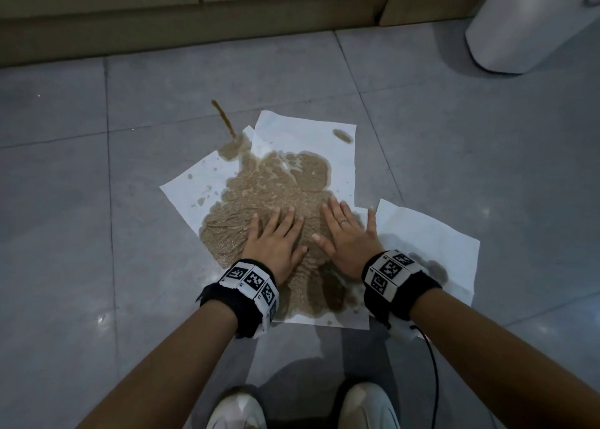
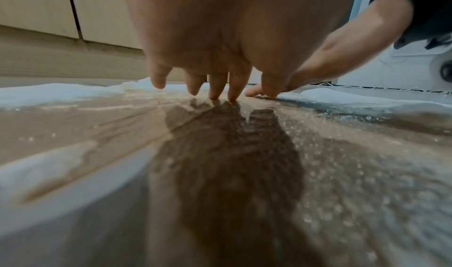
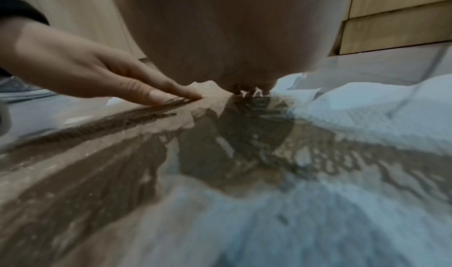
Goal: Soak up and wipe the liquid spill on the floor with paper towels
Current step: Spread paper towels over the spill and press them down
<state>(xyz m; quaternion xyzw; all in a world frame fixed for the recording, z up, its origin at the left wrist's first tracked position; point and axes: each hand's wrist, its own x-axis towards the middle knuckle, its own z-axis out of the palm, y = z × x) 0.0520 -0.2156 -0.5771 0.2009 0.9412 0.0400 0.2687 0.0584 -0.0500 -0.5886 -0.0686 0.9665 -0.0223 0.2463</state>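
Note:
Several white paper towels (image 1: 305, 136) lie overlapped on the grey tile floor, soaked brown (image 1: 276, 188) across their middle by the spill. A thin brown streak of liquid (image 1: 224, 117) runs bare on the tile beyond the far left corner. My left hand (image 1: 276, 237) presses flat on the wet paper with fingers spread; its fingertips (image 2: 232, 95) touch the soaked sheet. My right hand (image 1: 349, 230), wearing a ring, presses flat beside it, partly on a drier towel (image 1: 431, 234) at the right. From the right wrist the wet paper (image 3: 146, 155) meets dry white paper (image 3: 367, 120).
A beige cabinet base (image 1: 194, 32) runs along the far edge of the floor. A white bin (image 1: 532, 22) stands at the far right. My two white shoes (image 1: 237, 409) are just behind the towels. A black cable (image 1: 433, 363) hangs from the right wrist.

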